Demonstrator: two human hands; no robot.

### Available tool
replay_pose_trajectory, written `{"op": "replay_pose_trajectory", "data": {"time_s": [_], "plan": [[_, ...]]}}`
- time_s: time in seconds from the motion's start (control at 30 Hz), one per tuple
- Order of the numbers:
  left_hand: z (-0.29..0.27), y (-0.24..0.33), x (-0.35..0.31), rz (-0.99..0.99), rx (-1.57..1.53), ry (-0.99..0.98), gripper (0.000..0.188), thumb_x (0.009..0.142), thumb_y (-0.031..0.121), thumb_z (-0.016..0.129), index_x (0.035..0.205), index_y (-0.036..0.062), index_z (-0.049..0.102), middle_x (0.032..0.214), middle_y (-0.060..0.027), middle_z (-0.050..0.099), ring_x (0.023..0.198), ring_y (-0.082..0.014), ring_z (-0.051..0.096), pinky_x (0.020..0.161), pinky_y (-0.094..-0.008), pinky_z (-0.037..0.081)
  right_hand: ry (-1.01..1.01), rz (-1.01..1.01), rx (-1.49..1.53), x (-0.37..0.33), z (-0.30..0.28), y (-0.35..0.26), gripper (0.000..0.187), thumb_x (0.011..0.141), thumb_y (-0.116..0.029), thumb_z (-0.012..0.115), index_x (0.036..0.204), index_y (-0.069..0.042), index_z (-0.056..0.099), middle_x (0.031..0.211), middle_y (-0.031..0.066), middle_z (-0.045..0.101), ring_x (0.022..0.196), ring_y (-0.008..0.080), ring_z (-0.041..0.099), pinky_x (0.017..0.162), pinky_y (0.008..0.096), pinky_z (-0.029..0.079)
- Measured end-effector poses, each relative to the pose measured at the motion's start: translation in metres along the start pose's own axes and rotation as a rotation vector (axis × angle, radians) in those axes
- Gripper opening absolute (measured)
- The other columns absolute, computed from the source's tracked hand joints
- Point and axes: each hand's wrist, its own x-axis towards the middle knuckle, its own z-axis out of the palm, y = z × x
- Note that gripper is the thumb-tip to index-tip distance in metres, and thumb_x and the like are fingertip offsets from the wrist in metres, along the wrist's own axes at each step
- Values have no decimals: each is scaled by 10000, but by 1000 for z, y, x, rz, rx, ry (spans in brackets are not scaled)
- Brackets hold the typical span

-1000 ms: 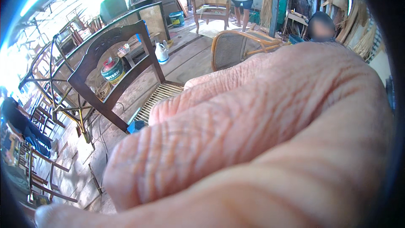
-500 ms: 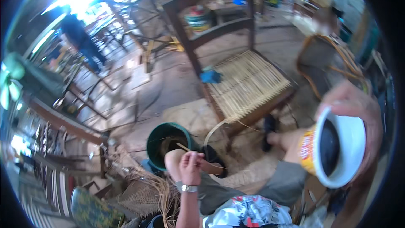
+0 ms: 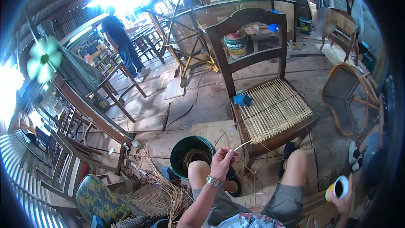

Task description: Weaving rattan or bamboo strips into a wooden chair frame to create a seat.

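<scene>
My left hand (image 3: 222,162), closed in a pinch, holds a pale cane strand (image 3: 242,145) that runs to the near left corner of a woven seat. This cane seat (image 3: 276,109) has rows of strips across a dark wooden chair (image 3: 228,65) standing before me. A blue block-like piece (image 3: 242,100) sits at the seat's left rear corner. At the lower right, my right hand (image 3: 345,202) is wrapped round a yellow and white cup (image 3: 331,192) with dark liquid inside. A green bucket (image 3: 173,160) holding cane strips stands beyond my left knee.
Loose cane strips (image 3: 162,181) lie left of my legs, by a camouflage-patterned cushion (image 3: 99,200). A rattan-framed chair piece (image 3: 333,109) rests at right. One person (image 3: 118,42) stands at the far left; others are at the right. A green fan (image 3: 44,60) is at left.
My right hand has lowered the cup from close up down to the lower right. My view has lifted, showing more of the workshop. The left hand keeps its pinch on the strand.
</scene>
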Motion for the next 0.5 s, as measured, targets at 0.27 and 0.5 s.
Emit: {"op": "replay_pose_trajectory", "data": {"time_s": [0.27, 0.5], "plan": [[-11, 2, -6, 41, 37, 69, 115, 1023, 179, 631, 1002, 80, 577, 954, -82, 752, 662, -60, 616, 591, -182, 489, -10, 511, -502, -87, 10, 105, 696, 920, -410, 749, 1446, -48, 471, 1428, 166, 522, 1299, 339, 519, 1080, 459, 460], [-46, -2, -37, 19, -41, 148, 116, 1028, 171, 619, 995, 64, 585, 955, -106, 751, 663, -69, 625, 569, -188, 488, 315, 331, -1153, -145, 21, 184, 545, 720, -647, 812, 939, -148, 802, 800, 97, 744, 705, 280, 666, 748, 470, 553]]}}
